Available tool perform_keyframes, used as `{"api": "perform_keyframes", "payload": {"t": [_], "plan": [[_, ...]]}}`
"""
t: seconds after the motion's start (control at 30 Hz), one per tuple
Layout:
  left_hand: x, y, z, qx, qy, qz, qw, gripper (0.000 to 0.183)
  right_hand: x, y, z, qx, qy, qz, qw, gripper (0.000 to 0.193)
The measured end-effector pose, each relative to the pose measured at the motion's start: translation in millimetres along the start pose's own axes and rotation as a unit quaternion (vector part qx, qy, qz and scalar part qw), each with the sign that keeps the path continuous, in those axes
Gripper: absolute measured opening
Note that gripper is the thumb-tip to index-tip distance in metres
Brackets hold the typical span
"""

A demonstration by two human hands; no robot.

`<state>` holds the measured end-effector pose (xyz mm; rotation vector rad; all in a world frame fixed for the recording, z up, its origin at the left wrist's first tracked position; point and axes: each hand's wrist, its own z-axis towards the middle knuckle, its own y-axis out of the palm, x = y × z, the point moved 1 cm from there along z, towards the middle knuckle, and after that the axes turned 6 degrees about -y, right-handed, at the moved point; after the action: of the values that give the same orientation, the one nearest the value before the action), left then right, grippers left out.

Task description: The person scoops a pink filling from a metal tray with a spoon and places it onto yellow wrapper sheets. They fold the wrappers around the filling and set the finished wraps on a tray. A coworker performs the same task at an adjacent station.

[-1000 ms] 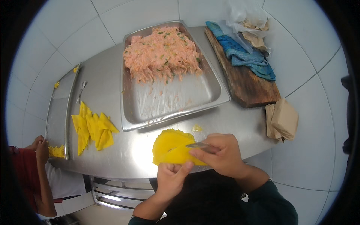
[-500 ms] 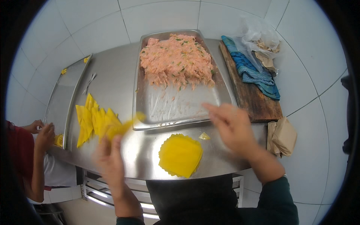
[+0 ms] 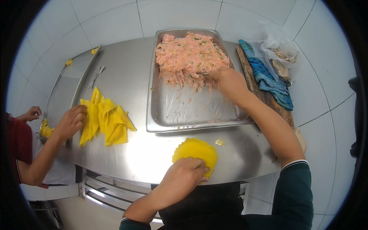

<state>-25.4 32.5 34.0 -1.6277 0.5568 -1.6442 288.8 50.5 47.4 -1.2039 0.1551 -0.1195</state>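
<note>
My left hand lies over the near edge of a stack of yellow dough wrappers, thumb and fingers closed on the top wrapper. My right hand reaches into the deep metal tray. In its closed fingers is a thin metal utensil, its tip at the front of the pink minced filling flecked with green; its exact kind is hidden. Left of the tray lie several folded yellow wrappers in an overlapping pile.
A co-worker's hand touches that pile from the left. Beside it stands a shallow metal tray with yellow pieces; two thin metal utensils lie nearby. At right, a wooden board bears a blue cloth and a plastic bag.
My left hand has left the folded pile for the wrapper stack, no longer holding a folded wrapper. My right hand has moved up to the filling. The co-worker's hand has reached the pile.
</note>
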Motion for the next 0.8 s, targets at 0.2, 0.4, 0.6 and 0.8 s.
{"api": "perform_keyframes", "payload": {"t": [0.2, 0.4, 0.6, 0.8], "plan": [[-6, -2, 3, -0.001, 0.018, -0.004, 1.000, 0.014, 6, 6, -7, -0.043, 0.030, 0.018, 0.998, 0.032], [-4, -4, 3, 0.005, 0.013, -0.005, 1.000, 0.010, 10, 6, -21, -0.080, 0.073, 0.128, 0.986, 0.029], [-6, -6, 3, 0.000, 0.011, -0.011, 1.000, 0.011, -10, -16, -32, -0.155, 0.065, 0.298, 0.940, 0.025], [-3, -6, 6, -0.013, 0.024, 0.031, 0.999, 0.011, -30, -66, -66, -0.166, 0.218, 0.485, 0.830, 0.026]]}}
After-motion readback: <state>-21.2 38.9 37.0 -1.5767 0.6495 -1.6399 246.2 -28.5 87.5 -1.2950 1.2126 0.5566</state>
